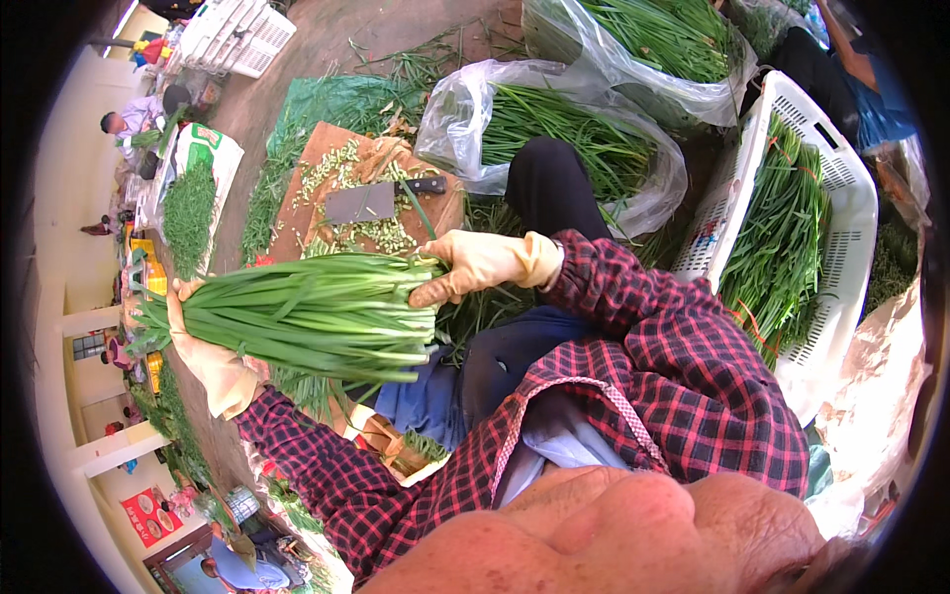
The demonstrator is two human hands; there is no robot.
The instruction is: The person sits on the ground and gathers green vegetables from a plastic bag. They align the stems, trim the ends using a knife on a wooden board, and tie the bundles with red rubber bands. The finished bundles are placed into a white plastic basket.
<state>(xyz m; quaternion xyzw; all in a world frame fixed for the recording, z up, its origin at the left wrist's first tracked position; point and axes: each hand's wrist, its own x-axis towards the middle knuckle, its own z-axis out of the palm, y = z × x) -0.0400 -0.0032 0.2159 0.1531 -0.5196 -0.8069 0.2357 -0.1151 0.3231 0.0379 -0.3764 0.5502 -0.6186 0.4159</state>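
Note:
A thick bunch of garlic chives [319, 312] lies sideways before me, between my two gloved hands. My left hand [204, 356] is wrapped around its leafy end, and the leaf tips stick out beyond the glove. At the pale stem ends, my right hand [467, 267] has its thumb on the near side; its other fingers are partly hidden behind the stems. Just past the bunch, a cleaver [364, 203] with a black handle rests flat on a wooden cutting board [286, 236]. Short cut stem pieces [386, 236] are scattered around the blade.
Clear plastic bags [453, 122] of loose chives stand beyond my knee [553, 178]. A white plastic crate [850, 223] at right holds tied chive bundles [779, 237]. Green sheeting [319, 104] lies behind the board. Other people [137, 122] sit at far left, near stacked white crates [237, 37].

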